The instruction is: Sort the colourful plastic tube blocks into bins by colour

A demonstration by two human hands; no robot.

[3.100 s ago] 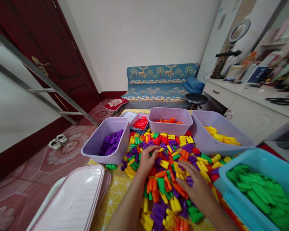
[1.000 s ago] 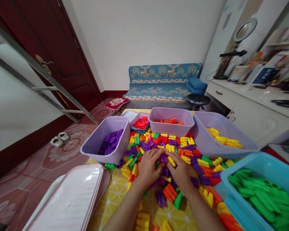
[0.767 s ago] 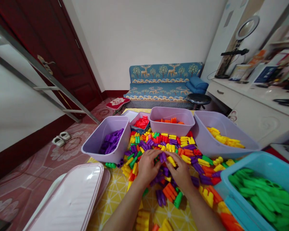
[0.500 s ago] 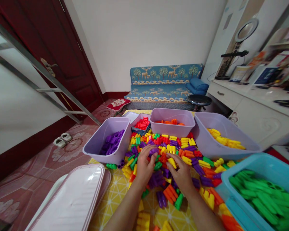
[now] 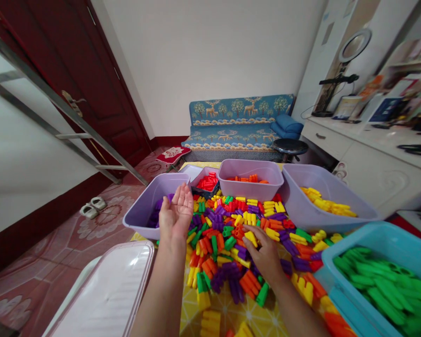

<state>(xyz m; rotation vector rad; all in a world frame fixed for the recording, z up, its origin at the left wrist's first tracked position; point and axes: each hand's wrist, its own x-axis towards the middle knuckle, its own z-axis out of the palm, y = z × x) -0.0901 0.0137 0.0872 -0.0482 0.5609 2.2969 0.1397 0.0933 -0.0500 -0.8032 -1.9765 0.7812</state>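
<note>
My left hand (image 5: 176, 214) is turned palm up at the right side of a lilac bin (image 5: 137, 213) with purple plastic blocks (image 5: 155, 211) inside. Its fingers are stretched out and no block shows in the palm. My right hand (image 5: 265, 252) rests over the heap of mixed-colour peg-shaped blocks, fingers apart. A yellow block (image 5: 251, 238) lies between its thumb and forefinger; whether they touch it I cannot tell. Orange blocks (image 5: 238, 231) and purple blocks (image 5: 228, 274) lie just left of that hand.
Sorted blocks fill other containers: a small box of red blocks (image 5: 207, 181), a lilac bin (image 5: 250, 188) with orange, a lilac bin (image 5: 301, 210) with yellow, and a turquoise bin (image 5: 340, 281) with green. A pale lid (image 5: 105, 290) lies front left on the yellow tablecloth (image 5: 224, 323).
My left hand has moved left from the heap to the purple blocks' bin and turned palm up. The purple block at its fingers is gone from them. My right hand stays almost still.
</note>
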